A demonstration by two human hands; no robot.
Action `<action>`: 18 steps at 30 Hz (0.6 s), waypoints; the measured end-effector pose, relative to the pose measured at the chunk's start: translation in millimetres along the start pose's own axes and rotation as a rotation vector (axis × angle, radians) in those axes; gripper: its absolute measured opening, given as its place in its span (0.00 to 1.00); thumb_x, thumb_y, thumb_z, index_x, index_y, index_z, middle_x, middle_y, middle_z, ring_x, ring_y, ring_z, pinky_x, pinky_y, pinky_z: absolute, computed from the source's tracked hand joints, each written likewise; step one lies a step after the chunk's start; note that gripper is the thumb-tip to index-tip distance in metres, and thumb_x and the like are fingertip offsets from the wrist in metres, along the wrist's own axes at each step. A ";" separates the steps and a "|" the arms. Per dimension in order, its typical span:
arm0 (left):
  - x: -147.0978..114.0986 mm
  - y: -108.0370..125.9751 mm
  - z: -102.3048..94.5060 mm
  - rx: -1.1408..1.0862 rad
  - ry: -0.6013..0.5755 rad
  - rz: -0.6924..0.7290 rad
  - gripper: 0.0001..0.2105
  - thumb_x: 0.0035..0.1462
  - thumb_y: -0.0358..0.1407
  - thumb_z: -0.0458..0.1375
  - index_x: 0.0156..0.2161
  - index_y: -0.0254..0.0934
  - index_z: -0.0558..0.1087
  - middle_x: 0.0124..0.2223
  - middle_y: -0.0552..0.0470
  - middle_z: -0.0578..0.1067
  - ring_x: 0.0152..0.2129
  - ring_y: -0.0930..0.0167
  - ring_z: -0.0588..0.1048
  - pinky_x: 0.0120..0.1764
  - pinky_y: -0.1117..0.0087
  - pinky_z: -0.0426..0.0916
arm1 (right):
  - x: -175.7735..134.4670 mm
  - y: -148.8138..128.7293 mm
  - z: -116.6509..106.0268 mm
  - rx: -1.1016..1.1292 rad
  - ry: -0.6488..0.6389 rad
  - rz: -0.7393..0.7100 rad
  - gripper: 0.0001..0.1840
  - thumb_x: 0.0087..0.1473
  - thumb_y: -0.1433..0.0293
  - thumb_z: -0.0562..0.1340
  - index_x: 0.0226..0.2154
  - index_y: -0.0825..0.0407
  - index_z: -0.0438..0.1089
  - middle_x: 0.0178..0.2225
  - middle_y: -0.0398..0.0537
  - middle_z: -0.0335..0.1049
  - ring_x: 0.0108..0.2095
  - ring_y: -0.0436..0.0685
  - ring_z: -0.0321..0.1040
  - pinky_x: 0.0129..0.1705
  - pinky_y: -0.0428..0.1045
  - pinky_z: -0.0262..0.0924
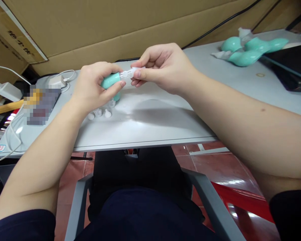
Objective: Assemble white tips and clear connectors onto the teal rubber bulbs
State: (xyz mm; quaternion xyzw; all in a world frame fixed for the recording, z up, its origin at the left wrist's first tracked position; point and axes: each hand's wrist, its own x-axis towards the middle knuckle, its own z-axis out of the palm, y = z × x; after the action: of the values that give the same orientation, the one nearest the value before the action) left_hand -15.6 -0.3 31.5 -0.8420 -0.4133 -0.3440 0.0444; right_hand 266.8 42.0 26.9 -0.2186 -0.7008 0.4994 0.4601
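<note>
My left hand is wrapped round a mint-green cylindrical piece with a clear plastic neck on its right end. With thumb and fingers pinched, my right hand grips a whitish translucent part at the far end of that neck. The two parts meet in one line above the table; whether they are joined I cannot tell. Beneath my left hand another mint-green piece partly shows. Several small white and clear plastic pieces lie on the table near my left wrist.
On the grey-white table, glossy mint-green shapes lie at the back right beside a black flat object. A phone-like object, partly blurred out, and white chargers with cables are at left. Cardboard stands behind.
</note>
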 end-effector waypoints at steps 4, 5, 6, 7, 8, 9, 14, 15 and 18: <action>-3.4 1.3 1.1 0.061 -0.022 -0.025 0.18 0.82 0.54 0.64 0.59 0.45 0.87 0.54 0.43 0.91 0.56 0.51 0.91 0.67 0.50 0.85 | -1.5 2.3 4.1 0.108 0.013 0.046 0.22 0.49 0.60 0.96 0.33 0.41 0.87 0.35 0.43 0.90 0.40 0.62 0.91 0.49 0.54 0.91; -3.8 1.5 1.6 0.074 -0.026 -0.029 0.18 0.82 0.54 0.64 0.59 0.44 0.87 0.54 0.43 0.91 0.56 0.51 0.91 0.68 0.50 0.85 | -1.8 2.5 4.3 0.116 0.007 0.052 0.21 0.50 0.62 0.96 0.33 0.41 0.87 0.35 0.43 0.90 0.40 0.61 0.91 0.48 0.53 0.91; -4.1 1.7 2.2 0.082 -0.035 -0.029 0.18 0.82 0.53 0.64 0.59 0.44 0.87 0.54 0.43 0.91 0.57 0.51 0.91 0.68 0.50 0.85 | -2.0 2.7 4.0 0.114 -0.005 0.057 0.21 0.51 0.64 0.95 0.33 0.42 0.86 0.35 0.44 0.90 0.40 0.61 0.90 0.47 0.52 0.90; -4.3 1.9 2.8 0.087 -0.042 -0.023 0.17 0.82 0.52 0.64 0.59 0.43 0.87 0.54 0.43 0.91 0.57 0.52 0.90 0.68 0.50 0.85 | -2.0 3.0 3.2 0.107 -0.018 0.062 0.20 0.52 0.65 0.95 0.33 0.43 0.86 0.35 0.44 0.90 0.39 0.60 0.90 0.46 0.52 0.90; -4.4 2.2 3.3 0.090 -0.052 -0.017 0.17 0.82 0.51 0.64 0.59 0.43 0.87 0.55 0.43 0.91 0.57 0.52 0.90 0.68 0.50 0.85 | -2.0 3.1 2.2 0.096 -0.031 0.068 0.20 0.53 0.66 0.94 0.33 0.43 0.85 0.36 0.45 0.90 0.40 0.60 0.90 0.45 0.51 0.90; -4.6 2.6 3.6 0.093 -0.059 -0.011 0.17 0.82 0.51 0.64 0.59 0.43 0.87 0.55 0.42 0.91 0.56 0.52 0.90 0.68 0.50 0.85 | -2.1 3.2 1.1 0.085 -0.043 0.072 0.20 0.54 0.66 0.94 0.33 0.44 0.85 0.36 0.45 0.90 0.40 0.60 0.90 0.46 0.51 0.90; -5.2 7.7 1.7 0.096 -0.059 -0.006 0.15 0.83 0.50 0.64 0.60 0.45 0.87 0.57 0.42 0.91 0.58 0.51 0.90 0.68 0.50 0.85 | -3.7 0.2 0.1 0.081 -0.050 0.071 0.22 0.49 0.62 0.96 0.33 0.42 0.86 0.38 0.44 0.91 0.42 0.61 0.91 0.50 0.54 0.91; -5.2 9.2 0.9 0.093 -0.051 -0.008 0.15 0.83 0.50 0.64 0.61 0.46 0.87 0.57 0.42 0.91 0.58 0.51 0.90 0.68 0.50 0.85 | -4.3 -1.0 0.5 0.086 -0.044 0.070 0.22 0.49 0.61 0.96 0.33 0.42 0.86 0.39 0.44 0.91 0.42 0.61 0.91 0.50 0.54 0.92; -4.9 13.6 -1.3 0.081 -0.060 -0.011 0.16 0.84 0.51 0.63 0.61 0.46 0.88 0.58 0.42 0.92 0.59 0.50 0.91 0.68 0.49 0.85 | -6.0 -4.3 1.1 0.078 -0.057 0.067 0.23 0.50 0.60 0.96 0.35 0.42 0.86 0.39 0.45 0.92 0.44 0.63 0.92 0.52 0.56 0.92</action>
State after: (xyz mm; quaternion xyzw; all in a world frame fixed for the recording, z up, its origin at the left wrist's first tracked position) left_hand -8.4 -13.0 32.3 -0.8470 -0.4328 -0.3018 0.0641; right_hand 269.5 35.1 28.2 -0.2096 -0.6857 0.5477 0.4311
